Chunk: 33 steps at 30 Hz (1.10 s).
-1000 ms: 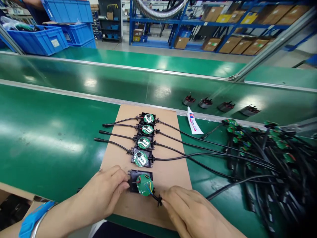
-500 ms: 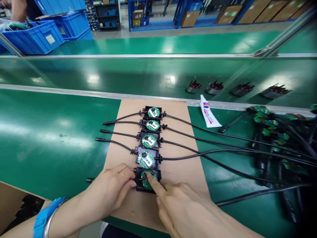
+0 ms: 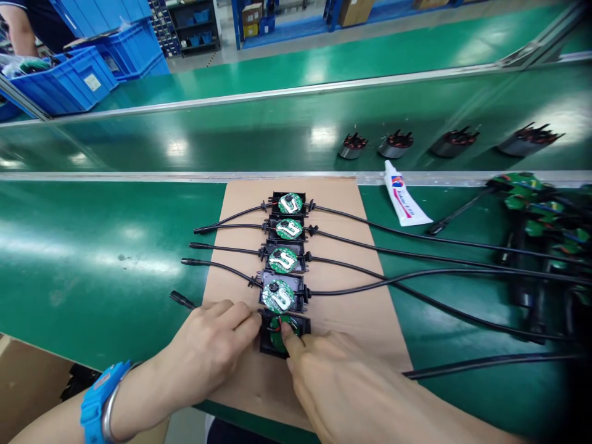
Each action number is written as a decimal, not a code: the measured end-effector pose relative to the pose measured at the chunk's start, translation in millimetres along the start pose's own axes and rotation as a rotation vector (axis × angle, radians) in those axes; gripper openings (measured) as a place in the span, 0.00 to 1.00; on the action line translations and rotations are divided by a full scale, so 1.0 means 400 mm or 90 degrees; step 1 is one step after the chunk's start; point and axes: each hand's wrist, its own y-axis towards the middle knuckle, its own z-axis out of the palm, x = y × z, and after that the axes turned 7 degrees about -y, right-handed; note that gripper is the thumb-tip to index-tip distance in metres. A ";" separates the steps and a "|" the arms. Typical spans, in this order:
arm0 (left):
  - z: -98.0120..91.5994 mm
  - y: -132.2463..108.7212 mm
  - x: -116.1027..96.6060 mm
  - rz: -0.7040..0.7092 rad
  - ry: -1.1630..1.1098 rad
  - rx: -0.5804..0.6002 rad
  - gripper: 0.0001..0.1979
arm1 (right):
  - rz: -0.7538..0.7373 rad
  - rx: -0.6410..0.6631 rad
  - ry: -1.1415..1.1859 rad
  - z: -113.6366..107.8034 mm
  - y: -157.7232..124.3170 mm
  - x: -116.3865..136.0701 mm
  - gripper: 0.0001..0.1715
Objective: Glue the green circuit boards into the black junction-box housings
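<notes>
Five black plastic cases would be a count, so several lie in a column on a brown cardboard sheet [image 3: 345, 296]. The nearest black case [image 3: 266, 348] holds a green circuit board [image 3: 276, 339] with a red and a black wire on top. My left hand [image 3: 217, 336] is closed at this case's left end, pinching a black cable [image 3: 182, 300] whose plug sticks out beyond the hand. With its index fingertip, my right hand [image 3: 337, 376] presses on the board's right side; its thumb is low at the case's front edge. The neighbouring circuit board [image 3: 277, 297] carries a white strip.
Black cables [image 3: 439, 254] run right toward a pile of green boards and leads [image 3: 531, 206]. A white tube [image 3: 406, 198] lies beyond the sheet. Several motor stators [image 3: 396, 145] stand on the ledge. Blue bins [image 3: 76, 80] and a person's arm [image 3: 21, 31] are far left.
The view has tilted and shifted slightly. Both hands remain at the nearest case, the right index finger still on the board; more of the left cable plug shows.
</notes>
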 end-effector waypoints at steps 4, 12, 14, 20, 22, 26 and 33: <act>-0.018 0.024 -0.022 0.065 0.125 0.101 0.09 | 0.003 0.045 0.021 0.007 0.008 0.000 0.19; 0.012 0.039 -0.050 0.048 0.279 0.187 0.06 | 0.031 0.149 0.014 0.026 0.022 0.003 0.22; 0.013 0.023 -0.047 0.007 0.237 0.135 0.07 | 0.040 0.133 0.015 0.024 0.019 0.007 0.22; 0.031 -0.015 -0.055 0.022 0.083 -0.005 0.16 | 0.103 0.003 0.067 0.024 -0.016 0.007 0.12; 0.037 -0.013 -0.057 0.045 0.047 -0.022 0.12 | 0.141 -0.008 0.111 0.028 -0.033 0.000 0.11; 0.035 0.004 -0.046 0.096 -0.028 0.016 0.11 | 0.193 0.015 0.155 0.033 -0.053 -0.013 0.08; 0.044 0.009 -0.035 0.129 -0.046 0.063 0.12 | 0.155 -0.009 0.157 0.038 -0.053 -0.012 0.06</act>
